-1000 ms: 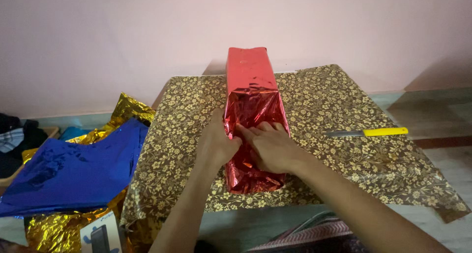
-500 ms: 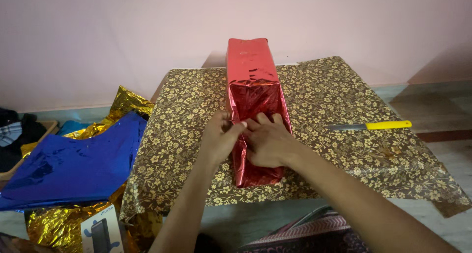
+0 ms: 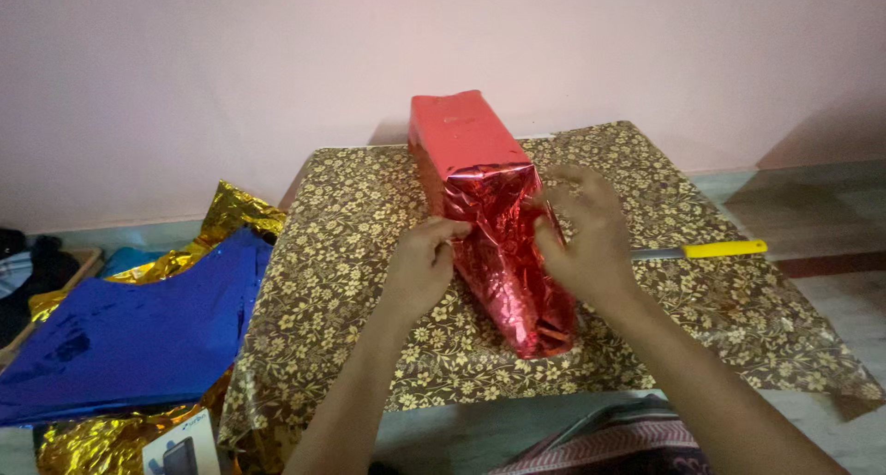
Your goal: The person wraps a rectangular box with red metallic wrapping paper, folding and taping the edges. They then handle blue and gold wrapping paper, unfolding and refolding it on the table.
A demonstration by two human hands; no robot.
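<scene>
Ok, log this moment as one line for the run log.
left hand: on red foil-wrapped box, left side | right hand: pinching foil at right | box: on floral gold sheet | yellow-handled knife: right, untouched

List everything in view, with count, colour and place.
box: 1, wrapped in shiny red foil, middle of the table
table: 1, covered in brown and gold flowered paper
knife: 1, yellow handle, right of the box
blue foil sheets: a stack, left of the table
gold foil sheets: several, under the blue ones
small carton: 1, white, bottom left
left hand: 1, on the box's left side
right hand: 1, fingers on the foil's right edge
</scene>
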